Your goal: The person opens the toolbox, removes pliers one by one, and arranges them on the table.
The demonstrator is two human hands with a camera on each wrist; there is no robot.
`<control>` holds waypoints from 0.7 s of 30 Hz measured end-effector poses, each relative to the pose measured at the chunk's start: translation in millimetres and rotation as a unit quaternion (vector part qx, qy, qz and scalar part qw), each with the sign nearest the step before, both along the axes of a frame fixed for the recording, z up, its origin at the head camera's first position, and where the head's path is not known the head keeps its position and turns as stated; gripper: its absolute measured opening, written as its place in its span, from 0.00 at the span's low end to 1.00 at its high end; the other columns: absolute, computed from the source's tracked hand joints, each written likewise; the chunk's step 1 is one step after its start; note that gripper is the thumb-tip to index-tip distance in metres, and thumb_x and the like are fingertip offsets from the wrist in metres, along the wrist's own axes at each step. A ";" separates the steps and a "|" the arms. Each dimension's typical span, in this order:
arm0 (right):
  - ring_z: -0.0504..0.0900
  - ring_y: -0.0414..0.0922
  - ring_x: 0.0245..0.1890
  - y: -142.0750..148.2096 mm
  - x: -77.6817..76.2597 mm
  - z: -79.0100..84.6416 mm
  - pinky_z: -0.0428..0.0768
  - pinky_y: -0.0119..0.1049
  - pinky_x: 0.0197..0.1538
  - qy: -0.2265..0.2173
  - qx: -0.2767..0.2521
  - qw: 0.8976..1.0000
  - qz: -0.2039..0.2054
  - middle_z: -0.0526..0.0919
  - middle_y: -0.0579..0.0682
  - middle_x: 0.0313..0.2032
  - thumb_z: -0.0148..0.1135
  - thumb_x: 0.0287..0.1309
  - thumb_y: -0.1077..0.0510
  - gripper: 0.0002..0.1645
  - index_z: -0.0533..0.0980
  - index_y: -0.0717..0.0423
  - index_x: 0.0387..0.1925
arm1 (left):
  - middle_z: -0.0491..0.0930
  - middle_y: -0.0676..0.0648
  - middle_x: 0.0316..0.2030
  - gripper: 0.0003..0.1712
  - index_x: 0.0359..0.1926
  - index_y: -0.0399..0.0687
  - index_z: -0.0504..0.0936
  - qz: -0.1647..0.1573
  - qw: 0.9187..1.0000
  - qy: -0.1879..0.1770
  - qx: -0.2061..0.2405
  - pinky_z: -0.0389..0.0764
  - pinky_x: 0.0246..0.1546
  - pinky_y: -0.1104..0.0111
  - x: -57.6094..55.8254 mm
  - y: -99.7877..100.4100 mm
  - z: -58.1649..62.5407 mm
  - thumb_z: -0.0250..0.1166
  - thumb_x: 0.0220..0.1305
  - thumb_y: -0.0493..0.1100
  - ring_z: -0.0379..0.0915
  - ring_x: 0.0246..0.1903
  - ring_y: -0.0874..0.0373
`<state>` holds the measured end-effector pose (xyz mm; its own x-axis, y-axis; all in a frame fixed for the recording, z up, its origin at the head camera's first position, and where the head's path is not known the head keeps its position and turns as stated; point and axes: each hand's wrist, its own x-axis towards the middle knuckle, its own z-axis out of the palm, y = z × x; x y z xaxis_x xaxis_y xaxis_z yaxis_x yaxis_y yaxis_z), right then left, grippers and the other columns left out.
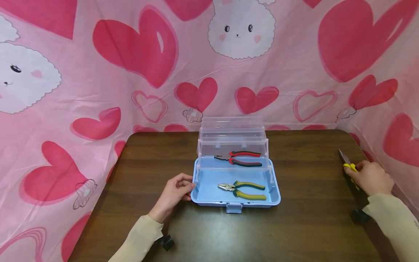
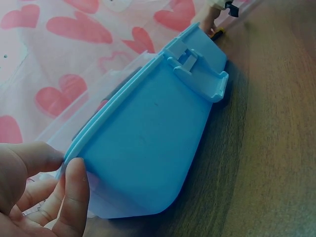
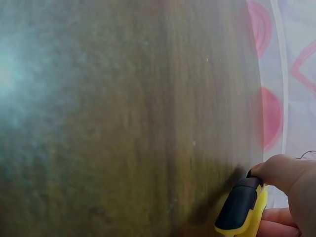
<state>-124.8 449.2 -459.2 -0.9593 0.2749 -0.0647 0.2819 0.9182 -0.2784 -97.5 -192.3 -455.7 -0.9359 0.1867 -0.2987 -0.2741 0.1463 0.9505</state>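
Observation:
My left hand (image 1: 175,193) pinches the left rim of a light blue toolbox (image 1: 212,202), thumb and fingers at its corner. The toolbox's clear lid and trays (image 1: 232,127) stand raised at the back. Inside lie pliers with green and yellow handles (image 1: 250,196), their nose to the left. Pliers with red and black handles (image 1: 245,153) show through the clear plastic behind them. Far to the right, my right hand (image 1: 374,178) grips needle-nose pliers (image 1: 344,157) with yellow and black handles (image 3: 239,207), their pointed nose away from me. That hand partly hides the handles.
The toolbox stands on a dark brown wooden table (image 1: 314,189), its front latch (image 1: 234,208) hanging down. Pink cloth (image 1: 183,65) with hearts rises behind the table and along both sides. A dark device is strapped at each wrist.

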 end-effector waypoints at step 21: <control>0.77 0.64 0.28 6.9 9.8 -6.6 0.72 0.55 0.26 0.022 0.000 1.000 0.013 0.79 0.74 0.34 0.64 0.66 0.35 0.41 0.74 0.75 0.45 | 0.85 0.31 0.43 0.20 0.57 0.31 0.78 -0.001 1.000 0.020 0.005 0.86 0.32 0.68 1.1 2.0 -1.6 0.69 0.69 0.38 0.81 0.27 0.56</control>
<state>-115.0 456.1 -465.8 -0.9682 0.2491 -0.0222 0.2446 0.9250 -0.2906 -96.4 -190.3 -457.2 -0.9467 0.1922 -0.2585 -0.2350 0.1368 0.9623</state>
